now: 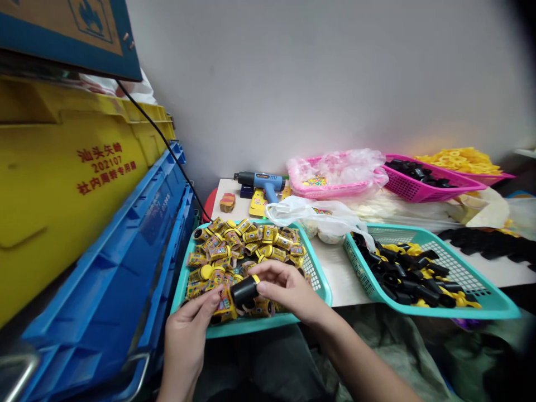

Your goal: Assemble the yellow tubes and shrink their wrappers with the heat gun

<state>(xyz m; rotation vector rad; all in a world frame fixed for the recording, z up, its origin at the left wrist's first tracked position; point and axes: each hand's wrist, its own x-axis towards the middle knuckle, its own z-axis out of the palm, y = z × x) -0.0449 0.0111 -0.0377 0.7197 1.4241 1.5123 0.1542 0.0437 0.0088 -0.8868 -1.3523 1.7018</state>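
Crates (37, 190) stand at your left, and the big yellow one says 汕头矢崎, 202107 and 社内周转专用箱 in red writing (106, 167). The right green basket (494, 295) holds lots of bare black pieces (404, 262) that look left to do, and the left green basket (321, 279) is heaped with wrapped pieces (220, 251) that look mostly done. Over the left green basket, your right hand (288, 287) is closed on a black cup (244, 291), and your left hand (186, 329) pinches a small printed wrap (226, 304) just beside it, its words too tiny to read.
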